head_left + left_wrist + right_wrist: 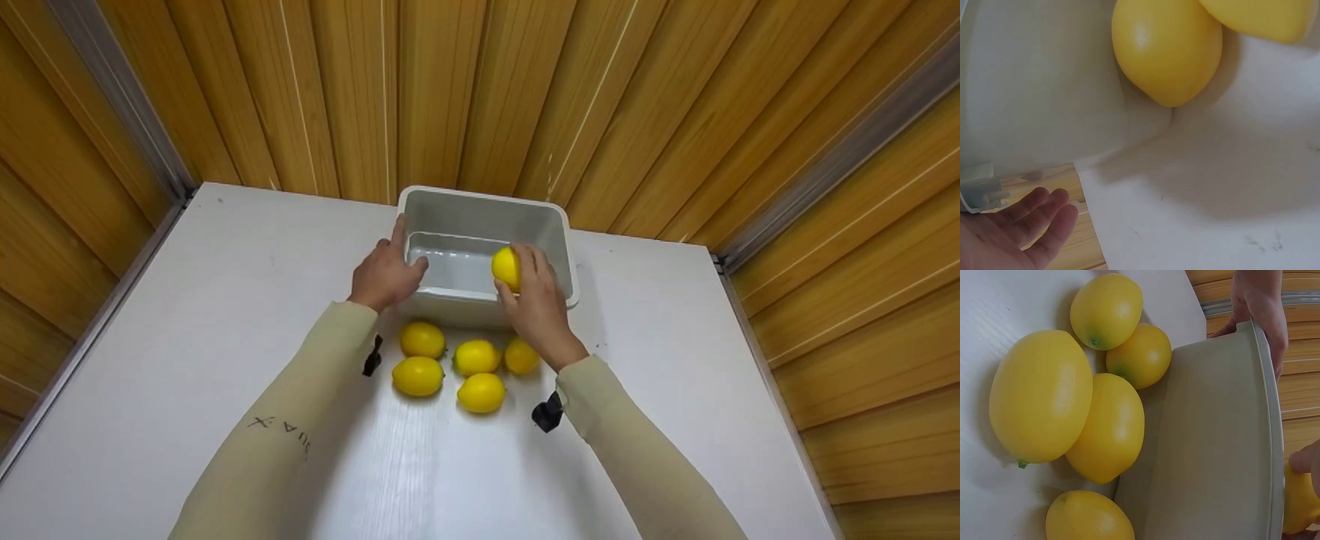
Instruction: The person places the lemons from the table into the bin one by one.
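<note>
In the head view, my right hand (538, 307) holds a yellow lemon (506, 268) over the right front part of a light grey plastic bin (487, 199), above its front rim. My left hand (388, 274) grips the bin's left rim, with the thumb on the inner side and the fingers outside. Its loosely bent fingers (1044, 222) appear beside the bin wall in the left wrist view. Several more lemons (418, 376) lie on the table close before the bin. The right wrist view shows the held lemon (1299, 503) only partly, beyond the rim.
The bin stands at the back edge of a white table (465, 480), against a wood-panelled wall (480, 97). Panelled walls with metal rails rise on both sides. A black strap (547, 412) hangs at the right sleeve, another (373, 356) at the left.
</note>
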Demonstrator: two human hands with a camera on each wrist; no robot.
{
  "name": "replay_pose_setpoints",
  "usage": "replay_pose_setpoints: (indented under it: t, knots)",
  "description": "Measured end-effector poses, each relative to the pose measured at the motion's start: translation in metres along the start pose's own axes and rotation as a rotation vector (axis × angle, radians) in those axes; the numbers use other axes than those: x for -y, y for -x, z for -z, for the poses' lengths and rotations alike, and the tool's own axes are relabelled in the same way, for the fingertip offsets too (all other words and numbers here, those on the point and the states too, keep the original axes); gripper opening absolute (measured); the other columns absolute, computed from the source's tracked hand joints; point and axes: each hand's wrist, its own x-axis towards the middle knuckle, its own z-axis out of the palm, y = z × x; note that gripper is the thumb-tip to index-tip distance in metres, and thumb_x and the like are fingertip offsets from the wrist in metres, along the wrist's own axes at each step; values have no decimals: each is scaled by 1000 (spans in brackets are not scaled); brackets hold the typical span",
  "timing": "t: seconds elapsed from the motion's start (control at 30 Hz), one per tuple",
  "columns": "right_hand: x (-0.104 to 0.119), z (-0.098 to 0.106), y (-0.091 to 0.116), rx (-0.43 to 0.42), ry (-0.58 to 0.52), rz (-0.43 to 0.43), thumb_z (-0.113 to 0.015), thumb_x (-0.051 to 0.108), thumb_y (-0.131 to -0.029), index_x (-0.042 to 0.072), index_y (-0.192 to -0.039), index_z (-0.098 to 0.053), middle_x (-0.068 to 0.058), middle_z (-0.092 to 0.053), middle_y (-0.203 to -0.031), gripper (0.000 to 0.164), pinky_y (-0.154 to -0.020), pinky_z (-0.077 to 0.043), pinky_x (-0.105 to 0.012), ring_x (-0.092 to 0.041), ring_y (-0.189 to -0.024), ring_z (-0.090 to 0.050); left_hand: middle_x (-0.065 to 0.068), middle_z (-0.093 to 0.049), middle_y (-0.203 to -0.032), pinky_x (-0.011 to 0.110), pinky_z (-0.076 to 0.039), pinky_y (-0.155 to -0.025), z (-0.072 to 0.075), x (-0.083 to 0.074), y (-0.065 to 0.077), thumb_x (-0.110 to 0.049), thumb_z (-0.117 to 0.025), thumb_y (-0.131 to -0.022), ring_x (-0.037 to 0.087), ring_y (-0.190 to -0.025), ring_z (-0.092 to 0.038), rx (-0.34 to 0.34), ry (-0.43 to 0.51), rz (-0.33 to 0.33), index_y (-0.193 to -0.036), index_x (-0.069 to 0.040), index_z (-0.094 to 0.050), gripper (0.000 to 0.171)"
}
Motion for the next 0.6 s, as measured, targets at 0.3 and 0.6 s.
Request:
replay_pose_setpoints:
  t: [0.3, 0.6]
  knots:
    - [0, -2, 0, 24, 22, -9, -64, 28, -93, 19, -143, -39, -5, -38, -147, 57, -113, -38, -43, -24, -128, -46, 18, -49, -136, 51, -43, -105, -1, 1, -1, -50, -48, -92, 32, -115, -55, -12, 1, -2, -157, -28, 0, 84]
    - [1, -4, 0, 5, 15, 20, -65, 26, -92, 14, -141, -43, -6, -41, -143, 55, -111, -40, -42, -24, -127, -47, 19, -51, -132, 51, -46, -101, -1, 1, 1, -48, -47, -92, 31, -110, -57, -15, -10, -21, -157, -25, -1, 83]
